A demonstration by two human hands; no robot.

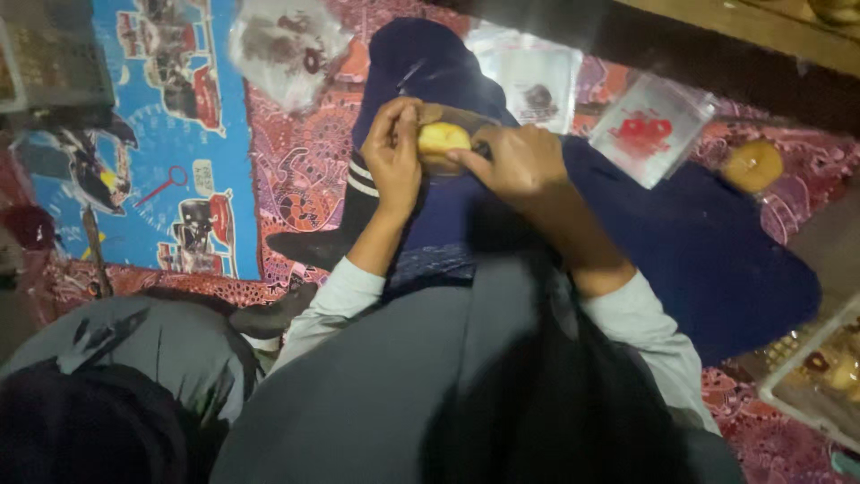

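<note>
Both hands meet over the person's lap, above the dark blue trouser leg (681, 242), and between them they hold a small round yellow pastry (442, 139). It is pale golden, smooth and slightly glossy on top, bun-shaped, and about as wide as the fingers that grip it. It seems to sit inside a thin clear wrapper, whose edge shows as a faint brownish curve above and to the right of it, though the dim light makes this hard to tell for sure.

The left hand (392, 157) is closed on the pastry's left side, thumb and fingers curled up around it. The right hand (520, 161) is closed on its right side, with the fingertips pressing the front edge and the knuckles turned towards the camera. Both wrists come out of light grey sleeves.

The person sits on a floor covered with a red patterned cloth (300, 170). Towards its far edge lie several clear plastic bags: one crumpled (285, 45), one flat with a dark spot (536, 85), and one with a red print (649, 130). Just beside the last of these lies a second round yellow pastry (752, 164), well apart from the hands. A blue mat printed with cars (179, 134) lies at the left. A tray (820, 372) of more baked goods sits at the right edge.
</note>
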